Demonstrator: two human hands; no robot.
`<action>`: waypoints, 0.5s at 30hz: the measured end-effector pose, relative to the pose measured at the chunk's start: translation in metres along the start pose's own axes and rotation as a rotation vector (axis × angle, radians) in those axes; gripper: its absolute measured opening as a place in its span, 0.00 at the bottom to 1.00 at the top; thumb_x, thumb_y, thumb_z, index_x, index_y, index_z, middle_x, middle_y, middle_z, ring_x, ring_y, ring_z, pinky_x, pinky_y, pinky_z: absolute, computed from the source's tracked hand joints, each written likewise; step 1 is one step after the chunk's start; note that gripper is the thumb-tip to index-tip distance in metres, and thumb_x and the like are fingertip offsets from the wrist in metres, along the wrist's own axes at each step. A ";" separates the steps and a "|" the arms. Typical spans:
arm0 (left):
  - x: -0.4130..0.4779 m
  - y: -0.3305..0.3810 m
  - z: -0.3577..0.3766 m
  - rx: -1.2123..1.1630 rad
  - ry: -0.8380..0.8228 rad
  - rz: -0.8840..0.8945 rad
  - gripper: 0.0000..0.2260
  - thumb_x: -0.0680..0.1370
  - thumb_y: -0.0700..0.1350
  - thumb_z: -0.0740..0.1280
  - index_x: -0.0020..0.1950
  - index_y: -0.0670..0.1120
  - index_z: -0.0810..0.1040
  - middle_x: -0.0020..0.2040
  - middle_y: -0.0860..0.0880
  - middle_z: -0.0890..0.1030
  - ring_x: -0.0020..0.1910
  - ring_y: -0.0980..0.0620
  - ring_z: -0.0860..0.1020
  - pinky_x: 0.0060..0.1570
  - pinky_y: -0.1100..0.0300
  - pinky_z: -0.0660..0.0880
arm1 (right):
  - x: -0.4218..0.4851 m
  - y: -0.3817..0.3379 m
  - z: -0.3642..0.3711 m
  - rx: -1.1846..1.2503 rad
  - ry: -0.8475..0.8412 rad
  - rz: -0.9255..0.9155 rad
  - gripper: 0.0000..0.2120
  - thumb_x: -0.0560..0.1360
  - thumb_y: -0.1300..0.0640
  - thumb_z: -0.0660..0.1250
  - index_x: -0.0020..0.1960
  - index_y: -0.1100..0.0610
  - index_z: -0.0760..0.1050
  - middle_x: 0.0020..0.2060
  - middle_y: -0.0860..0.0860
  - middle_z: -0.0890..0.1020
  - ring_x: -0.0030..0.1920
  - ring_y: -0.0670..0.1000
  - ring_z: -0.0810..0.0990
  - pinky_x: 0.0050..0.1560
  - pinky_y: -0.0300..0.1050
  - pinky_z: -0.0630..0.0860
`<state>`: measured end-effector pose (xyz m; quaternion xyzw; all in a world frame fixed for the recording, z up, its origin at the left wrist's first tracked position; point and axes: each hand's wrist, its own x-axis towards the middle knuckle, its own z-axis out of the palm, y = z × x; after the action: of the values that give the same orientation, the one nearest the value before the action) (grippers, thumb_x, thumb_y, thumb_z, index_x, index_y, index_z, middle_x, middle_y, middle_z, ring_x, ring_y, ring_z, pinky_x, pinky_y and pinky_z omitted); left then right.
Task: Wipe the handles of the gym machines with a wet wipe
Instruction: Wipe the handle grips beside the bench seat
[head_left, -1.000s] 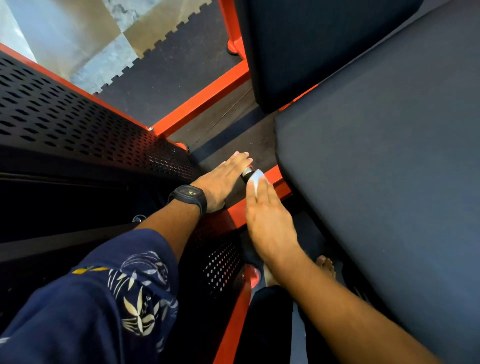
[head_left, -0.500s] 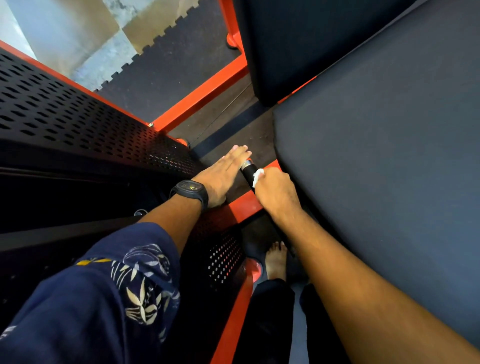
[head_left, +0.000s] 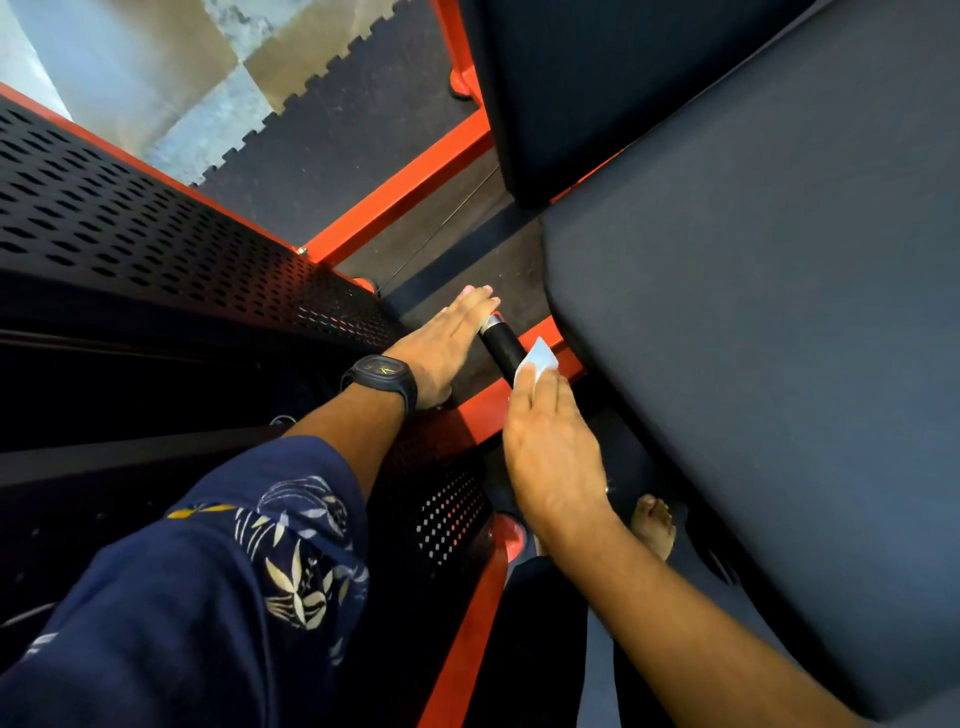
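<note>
A short black handle (head_left: 501, 340) with a silver end cap sticks out beside the machine's seat. My right hand (head_left: 550, 447) lies over its lower part with straight fingers and presses a white wet wipe (head_left: 537, 362) onto it; the wipe's corner shows past my fingertips. Left of the handle, my left hand (head_left: 447, 345) rests flat with straight fingers, its fingertips beside the silver cap. A black watch sits on that wrist. The lower end of the handle is hidden under my right hand.
A large dark padded seat (head_left: 753, 338) fills the right side, a back pad (head_left: 571, 78) above it. Orange frame bars (head_left: 405, 192) and a black perforated metal shroud (head_left: 156, 249) stand at left. Black rubber floor mat (head_left: 337, 119) lies beyond. My bare foot (head_left: 653, 522) is below.
My right hand slid down the handle toward me and its fingers went from curled round the handle to straight, baring more of the black grip. The left hand stayed put.
</note>
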<state>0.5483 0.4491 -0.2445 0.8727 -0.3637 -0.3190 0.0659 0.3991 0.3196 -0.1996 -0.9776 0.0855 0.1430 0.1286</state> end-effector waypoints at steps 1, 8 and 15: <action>0.000 0.000 0.001 -0.013 0.003 -0.008 0.55 0.63 0.26 0.71 0.82 0.43 0.43 0.82 0.45 0.44 0.79 0.51 0.39 0.79 0.52 0.48 | 0.009 -0.003 0.001 -0.015 -0.008 -0.048 0.26 0.78 0.68 0.55 0.74 0.75 0.57 0.67 0.74 0.68 0.67 0.67 0.73 0.69 0.53 0.72; -0.002 0.008 -0.004 -0.011 -0.008 -0.030 0.52 0.66 0.26 0.70 0.81 0.42 0.42 0.82 0.44 0.43 0.81 0.46 0.41 0.79 0.51 0.48 | 0.002 0.000 0.018 -0.210 0.006 -0.165 0.28 0.80 0.65 0.53 0.77 0.73 0.50 0.73 0.75 0.58 0.74 0.70 0.62 0.73 0.57 0.66; -0.001 0.021 -0.013 0.029 -0.068 -0.044 0.36 0.81 0.38 0.64 0.81 0.39 0.44 0.81 0.43 0.42 0.80 0.45 0.39 0.79 0.50 0.43 | 0.026 -0.007 0.018 -0.363 -0.004 -0.255 0.28 0.83 0.63 0.51 0.75 0.76 0.45 0.74 0.76 0.52 0.76 0.71 0.54 0.75 0.58 0.62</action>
<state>0.5433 0.4323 -0.2264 0.8701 -0.3510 -0.3444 0.0338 0.4207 0.3278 -0.2230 -0.9873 -0.0663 0.1404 -0.0321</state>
